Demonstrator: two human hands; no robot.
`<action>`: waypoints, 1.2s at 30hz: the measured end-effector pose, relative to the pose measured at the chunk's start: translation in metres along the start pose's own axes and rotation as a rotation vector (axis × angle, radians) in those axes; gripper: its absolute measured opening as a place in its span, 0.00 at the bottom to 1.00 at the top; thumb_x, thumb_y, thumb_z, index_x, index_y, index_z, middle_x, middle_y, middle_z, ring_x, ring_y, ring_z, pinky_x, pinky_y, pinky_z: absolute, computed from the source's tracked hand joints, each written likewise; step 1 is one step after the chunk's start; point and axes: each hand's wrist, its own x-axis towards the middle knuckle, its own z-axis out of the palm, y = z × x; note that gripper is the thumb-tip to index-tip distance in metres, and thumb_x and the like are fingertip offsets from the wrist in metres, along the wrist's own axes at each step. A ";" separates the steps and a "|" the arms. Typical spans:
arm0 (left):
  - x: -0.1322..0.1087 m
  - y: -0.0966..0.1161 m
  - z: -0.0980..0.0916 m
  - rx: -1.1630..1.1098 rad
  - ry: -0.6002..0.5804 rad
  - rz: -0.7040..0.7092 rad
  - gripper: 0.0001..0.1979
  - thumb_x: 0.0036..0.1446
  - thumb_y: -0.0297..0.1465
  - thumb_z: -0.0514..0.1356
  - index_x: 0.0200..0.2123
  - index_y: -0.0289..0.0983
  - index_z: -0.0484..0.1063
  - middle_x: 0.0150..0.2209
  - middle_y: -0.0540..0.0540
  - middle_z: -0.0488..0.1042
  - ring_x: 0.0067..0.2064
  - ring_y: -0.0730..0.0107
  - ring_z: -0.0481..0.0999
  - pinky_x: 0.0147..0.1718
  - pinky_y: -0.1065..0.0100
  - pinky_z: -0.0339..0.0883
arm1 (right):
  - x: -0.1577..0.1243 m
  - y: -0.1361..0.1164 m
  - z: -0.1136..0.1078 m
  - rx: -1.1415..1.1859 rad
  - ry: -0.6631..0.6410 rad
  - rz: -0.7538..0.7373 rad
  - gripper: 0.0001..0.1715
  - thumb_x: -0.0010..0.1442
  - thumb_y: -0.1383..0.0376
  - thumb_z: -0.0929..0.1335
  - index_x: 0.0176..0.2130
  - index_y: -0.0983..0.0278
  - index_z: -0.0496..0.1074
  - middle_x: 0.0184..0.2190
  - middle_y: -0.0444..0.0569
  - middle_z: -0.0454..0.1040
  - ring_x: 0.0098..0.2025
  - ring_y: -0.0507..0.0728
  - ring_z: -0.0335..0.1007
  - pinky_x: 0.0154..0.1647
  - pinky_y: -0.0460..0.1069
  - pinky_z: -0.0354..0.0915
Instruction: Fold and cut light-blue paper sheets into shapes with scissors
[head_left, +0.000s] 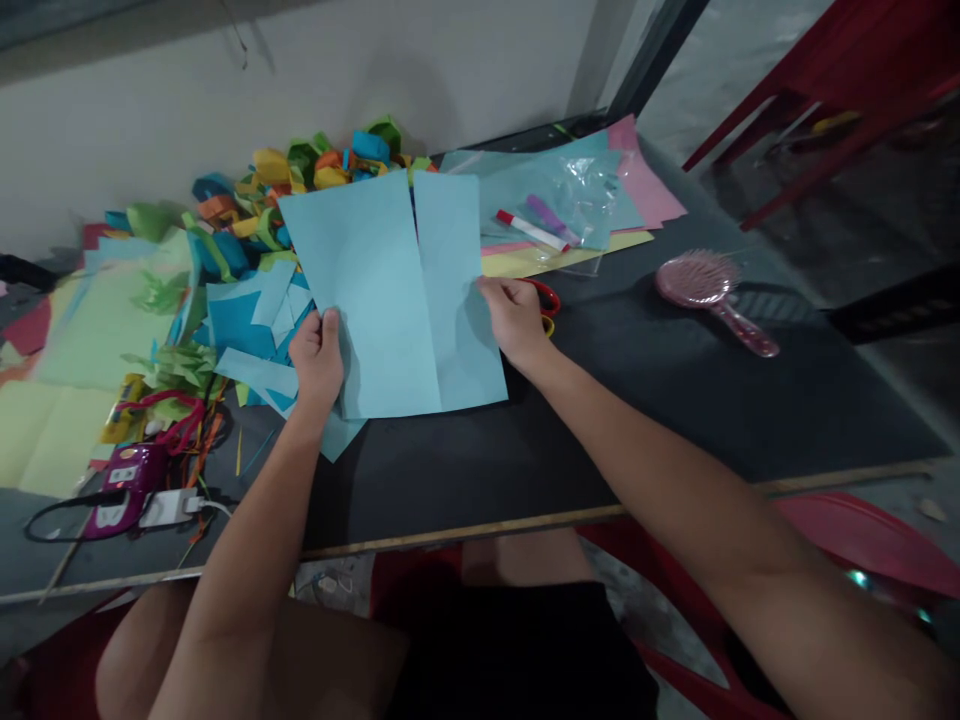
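Observation:
Between my two hands I hold up a light-blue sheet of paper (375,300), with a lengthwise line right of its middle and a narrow gap at the top of that line. My left hand (318,358) is closed on the sheet's lower left edge, thumb up. On the right edge, about mid-height, my right hand (517,318) pinches the paper. Just behind that hand show the red and yellow handles of scissors (546,298); their blades are hidden. Blue paper scraps (251,320) lie to the left of my left hand.
Folded coloured paper pieces (300,170) are heaped along the wall. Coloured sheets (555,190), a red-and-white marker (531,230) and a purple one sit behind on the right. A pink hairbrush (701,280) lies farther right. A purple power strip (131,480) with cables is at front left.

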 end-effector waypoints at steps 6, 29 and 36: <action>0.001 -0.001 0.000 0.019 -0.033 0.041 0.25 0.62 0.41 0.59 0.19 0.38 0.51 0.19 0.53 0.48 0.23 0.74 0.49 0.24 0.65 0.43 | 0.000 0.001 0.000 -0.037 -0.056 -0.007 0.30 0.60 0.49 0.65 0.19 0.60 0.49 0.17 0.38 0.46 0.21 0.48 0.43 0.24 0.49 0.44; -0.001 -0.007 0.002 -0.031 -0.011 -0.085 0.27 0.60 0.44 0.60 0.19 0.38 0.49 0.20 0.53 0.44 0.22 0.75 0.46 0.23 0.63 0.41 | 0.004 0.013 -0.002 -0.194 0.071 -0.082 0.33 0.61 0.42 0.62 0.18 0.59 0.49 0.16 0.39 0.47 0.20 0.49 0.44 0.24 0.50 0.44; 0.001 -0.006 -0.001 0.036 0.027 -0.013 0.26 0.63 0.42 0.58 0.20 0.38 0.49 0.20 0.53 0.46 0.23 0.75 0.48 0.24 0.64 0.42 | 0.001 -0.001 -0.005 0.109 -0.073 0.054 0.28 0.55 0.43 0.69 0.21 0.60 0.61 0.18 0.42 0.58 0.25 0.52 0.59 0.27 0.49 0.59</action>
